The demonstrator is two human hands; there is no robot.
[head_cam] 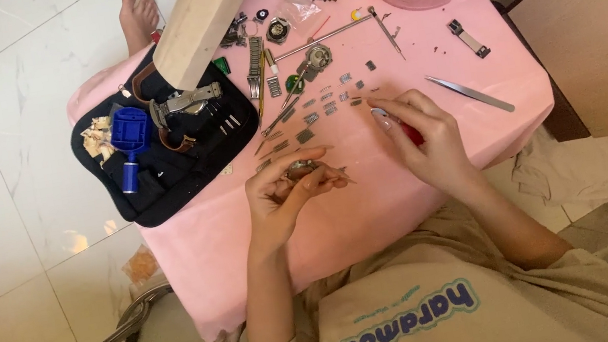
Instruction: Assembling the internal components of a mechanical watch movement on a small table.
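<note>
At frame centre, the left hand [287, 190] pinches a small metal watch part [302, 168]; the right hand [425, 139], fingers curled around a red object [414, 134], rests on the pink table [374, 200].

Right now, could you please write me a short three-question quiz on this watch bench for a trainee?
1. True or false: the tweezers lie right of the right hand.
2. What does the left hand hold? A) small metal watch part B) blue tool C) yellow-handled tool
3. Fill in: the blue tool lies on a ___ pouch.

Key:
1. True; they lie untouched on the pink cloth.
2. A; the part sits between its fingers.
3. Black.
</note>
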